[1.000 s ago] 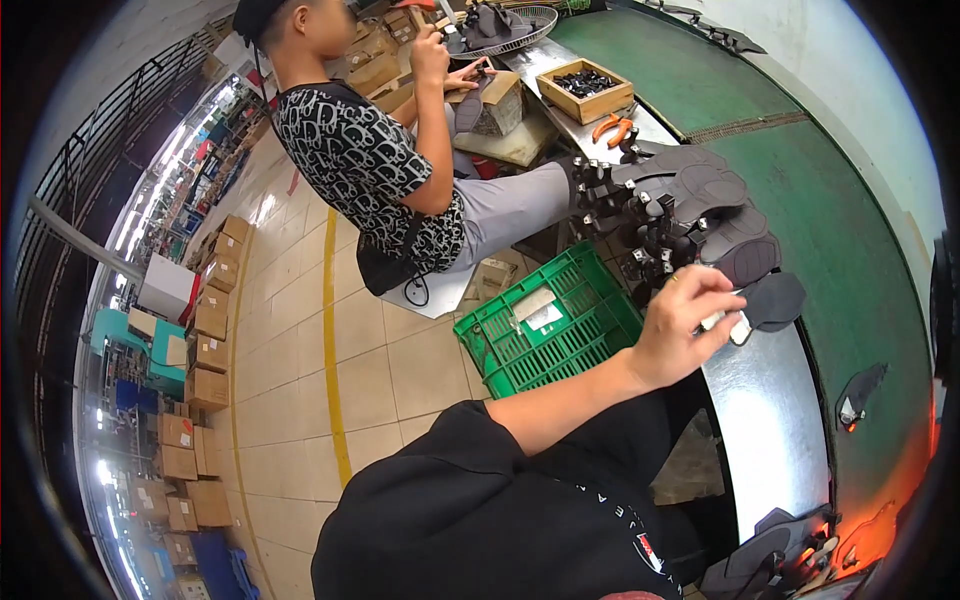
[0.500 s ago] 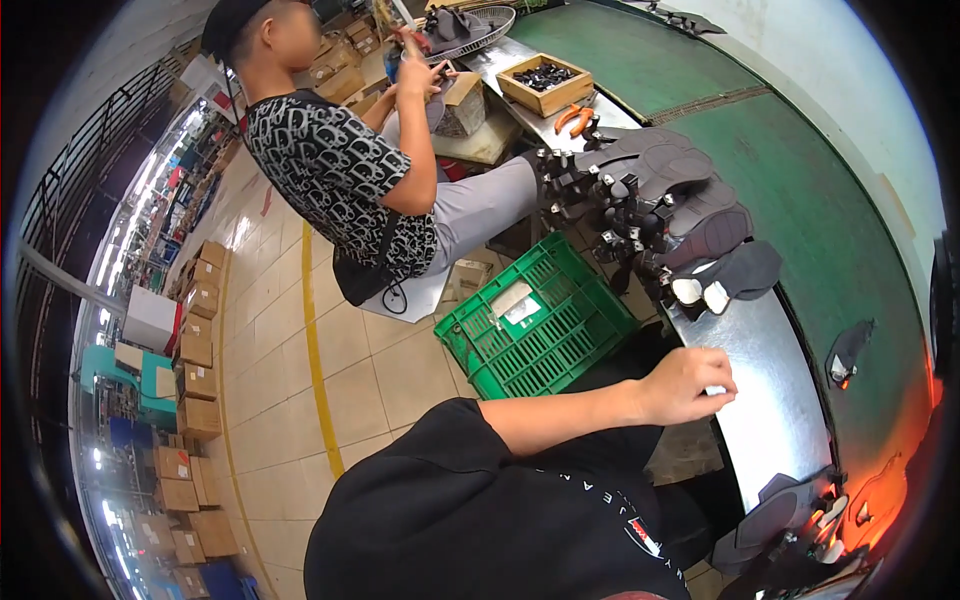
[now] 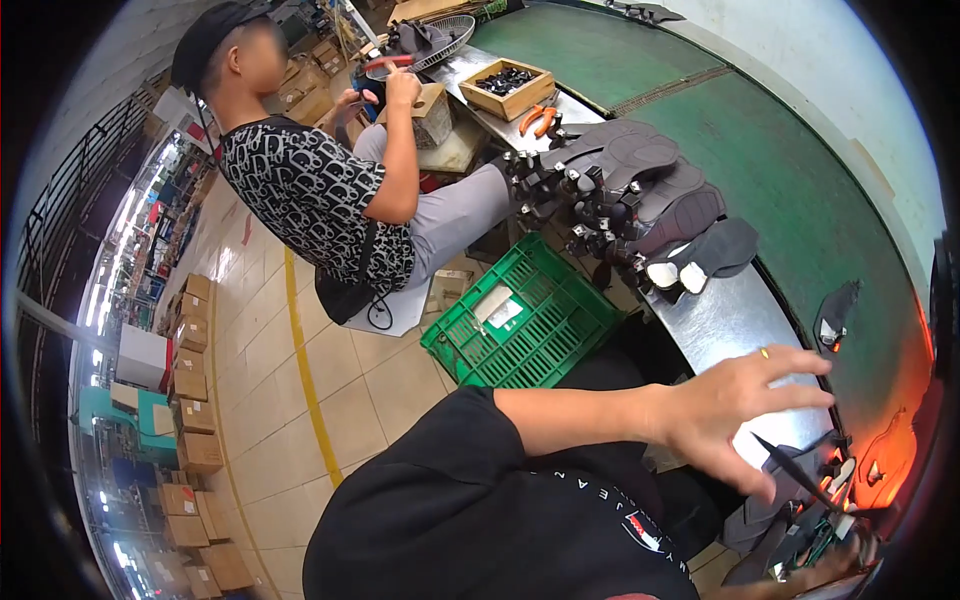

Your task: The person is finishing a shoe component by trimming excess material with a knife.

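My left hand [image 3: 735, 405] is open over the metal ledge, its fingers spread and a ring on one of them. Nothing lies in its grasp. Just beyond its thumb a black strap [image 3: 792, 468] sticks up from a cluster of dark grey sandal parts [image 3: 765, 505] at the lower right. My right hand [image 3: 835, 570] is low in the corner beside those parts, smeared and partly cut off, so its fingers cannot be made out. Farther up the ledge lies a pile of dark grey sandals [image 3: 650, 175] with black straps and buckles; the nearest sandal [image 3: 715, 255] has two pale pads.
A green conveyor belt [image 3: 760, 150] runs beyond the metal ledge [image 3: 690, 320], with a glowing orange heater area [image 3: 885, 460] at right. A green crate [image 3: 525, 315] stands on the floor. Another person [image 3: 310, 170] sits near a wooden box [image 3: 508, 88] of black pieces and orange-handled pliers [image 3: 540, 120].
My left hand has moved right and slightly down, from closed on something small and white to spread and bare. My right hand has come into view. The other person's raised hand has shifted.
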Demonstrator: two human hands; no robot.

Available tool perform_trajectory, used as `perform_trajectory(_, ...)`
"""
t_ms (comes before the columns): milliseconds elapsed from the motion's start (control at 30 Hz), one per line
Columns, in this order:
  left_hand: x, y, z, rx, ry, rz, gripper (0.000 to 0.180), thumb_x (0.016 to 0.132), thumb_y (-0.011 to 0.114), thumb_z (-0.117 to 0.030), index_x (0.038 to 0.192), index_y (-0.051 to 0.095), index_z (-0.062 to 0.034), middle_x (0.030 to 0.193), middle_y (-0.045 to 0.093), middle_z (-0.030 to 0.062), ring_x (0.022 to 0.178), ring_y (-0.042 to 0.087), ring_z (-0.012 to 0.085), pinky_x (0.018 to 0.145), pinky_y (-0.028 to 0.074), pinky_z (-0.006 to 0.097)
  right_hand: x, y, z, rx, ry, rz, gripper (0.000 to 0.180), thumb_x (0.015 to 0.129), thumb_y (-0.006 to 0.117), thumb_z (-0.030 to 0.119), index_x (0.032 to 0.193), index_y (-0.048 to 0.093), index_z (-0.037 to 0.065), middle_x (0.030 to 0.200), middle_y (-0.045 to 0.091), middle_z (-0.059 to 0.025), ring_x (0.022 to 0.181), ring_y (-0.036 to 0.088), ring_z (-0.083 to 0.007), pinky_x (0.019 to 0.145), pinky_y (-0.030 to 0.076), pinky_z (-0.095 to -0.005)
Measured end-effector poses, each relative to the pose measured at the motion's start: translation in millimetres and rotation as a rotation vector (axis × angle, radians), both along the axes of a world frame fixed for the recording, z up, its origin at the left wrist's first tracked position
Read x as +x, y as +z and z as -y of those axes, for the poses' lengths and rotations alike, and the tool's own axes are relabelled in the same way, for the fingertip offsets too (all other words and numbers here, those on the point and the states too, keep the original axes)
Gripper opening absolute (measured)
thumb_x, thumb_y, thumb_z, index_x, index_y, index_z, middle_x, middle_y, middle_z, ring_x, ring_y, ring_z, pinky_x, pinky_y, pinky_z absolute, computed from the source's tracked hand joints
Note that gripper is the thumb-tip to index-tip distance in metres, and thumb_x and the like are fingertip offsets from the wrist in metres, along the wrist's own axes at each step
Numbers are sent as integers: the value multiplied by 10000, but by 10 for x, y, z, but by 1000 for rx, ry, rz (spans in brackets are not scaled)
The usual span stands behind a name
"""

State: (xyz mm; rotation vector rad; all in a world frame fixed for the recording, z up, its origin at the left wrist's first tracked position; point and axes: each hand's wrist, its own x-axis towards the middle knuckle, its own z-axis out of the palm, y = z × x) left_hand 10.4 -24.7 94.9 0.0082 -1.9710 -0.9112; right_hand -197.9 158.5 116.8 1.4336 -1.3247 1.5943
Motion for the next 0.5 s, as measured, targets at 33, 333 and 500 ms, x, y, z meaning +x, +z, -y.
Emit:
perform_trajectory(33,10,111,-56,-2,4,8,817,641,782,-426,1272,484,-1,1331,412,241,1200,440,414,961,405,462,142,-200,138,128,2,121,279,923,554,135,1140,539,-39,937,613,-112,804,595,-174,709,490,-246)
perform_trajectory(333,2,-628,26,243,-291,596,1036,613,805,-319,1415,251,34,1269,485,237,1127,519,345,970,404,408,816,-778,698,765,298,659,107,829,644,22,894,585,-40,716,599,-18,635,534,-67,557,435,-217)
perform_trajectory(500,195,-1089,-52,807,-278,624,774,711,768,-175,1365,389,-8,1053,591,87,934,564,149,850,443,280,790,-1040,758,924,710,1243,248,935,538,133,1163,551,38,809,581,-8,681,526,-41,588,419,-194)
